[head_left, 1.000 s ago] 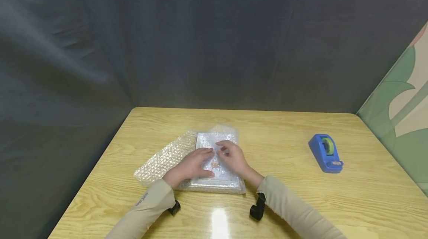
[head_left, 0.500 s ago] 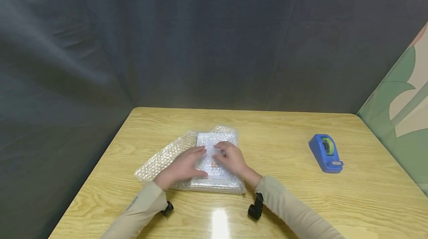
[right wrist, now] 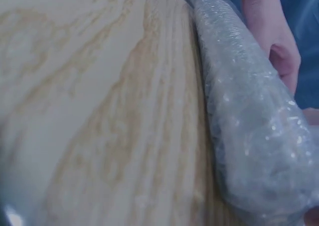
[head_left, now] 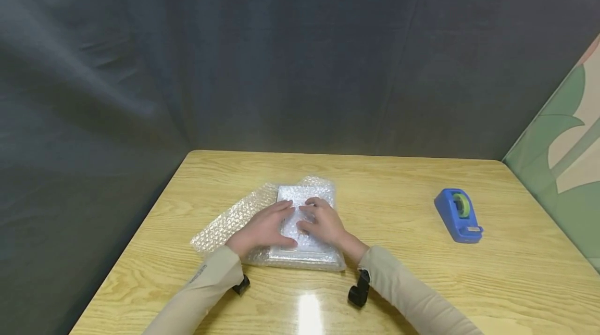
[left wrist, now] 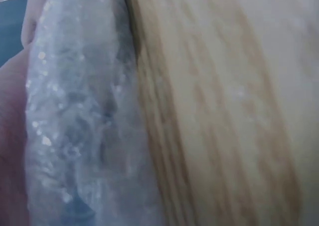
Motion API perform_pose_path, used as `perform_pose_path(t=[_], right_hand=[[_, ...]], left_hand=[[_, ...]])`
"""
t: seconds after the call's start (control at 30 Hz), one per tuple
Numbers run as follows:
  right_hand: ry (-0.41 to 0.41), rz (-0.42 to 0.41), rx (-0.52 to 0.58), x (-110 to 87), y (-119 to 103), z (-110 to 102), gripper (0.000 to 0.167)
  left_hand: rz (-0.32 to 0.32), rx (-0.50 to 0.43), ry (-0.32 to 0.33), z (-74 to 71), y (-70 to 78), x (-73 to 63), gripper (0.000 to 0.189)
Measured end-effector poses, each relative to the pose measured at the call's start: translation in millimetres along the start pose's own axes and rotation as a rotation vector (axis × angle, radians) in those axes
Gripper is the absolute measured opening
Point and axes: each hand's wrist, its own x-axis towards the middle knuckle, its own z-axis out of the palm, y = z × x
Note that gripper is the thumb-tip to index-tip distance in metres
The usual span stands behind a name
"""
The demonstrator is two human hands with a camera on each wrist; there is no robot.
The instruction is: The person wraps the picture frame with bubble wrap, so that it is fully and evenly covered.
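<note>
A flat, rectangular silvery-white item (head_left: 290, 194) lies inside clear bubble wrap (head_left: 227, 224) near the middle of the table. My left hand (head_left: 264, 226) rests over the left part of the package, fingers spread and thumb pointing right. From the other side my right hand (head_left: 324, 224) lies on the top layer, its fingers lightly bent toward the left hand. A small gap separates the two hands. In both wrist views the package's wrapped edge (left wrist: 82, 116) sits on the wood, with bubble wrap (right wrist: 254, 121) bulging along it.
A loose flap of wrap extends to the left of the item. At the right of the wooden table (head_left: 394, 205) stands a blue tape dispenser (head_left: 457, 218) with a green roll. A dark curtain (head_left: 300, 59) hangs behind the table's back edge.
My left hand drew back left, then returned right onto the package. The right hand shifted only slightly, and a small orange mark on the item is now covered.
</note>
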Motion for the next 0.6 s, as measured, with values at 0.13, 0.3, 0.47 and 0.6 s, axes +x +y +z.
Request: perform_pose_path(t=[0.13, 0.3, 0.47, 0.6], right_hand=[[-0.045, -0.025, 0.037, -1.2, 4, -7, 0.046], [-0.124, -0.118, 0.145, -6.6, 11, -22, 0.044], [-0.069, -0.165, 0.051, -23.0, 19, -33, 0.043], [-0.059, -0.113, -0.046, -30.9, 27, -33, 0.057]], left_hand=[[-0.012, -0.019, -0.028, -0.6, 0.9, 3.2, 0.089], [-0.026, -0.021, -0.043, -1.9, 1.0, 5.0, 0.088], [-0.038, -0.030, -0.047, -1.9, 1.6, 3.9, 0.086], [-0.044, -0.046, -0.042, -1.3, 1.8, 3.3, 0.086]])
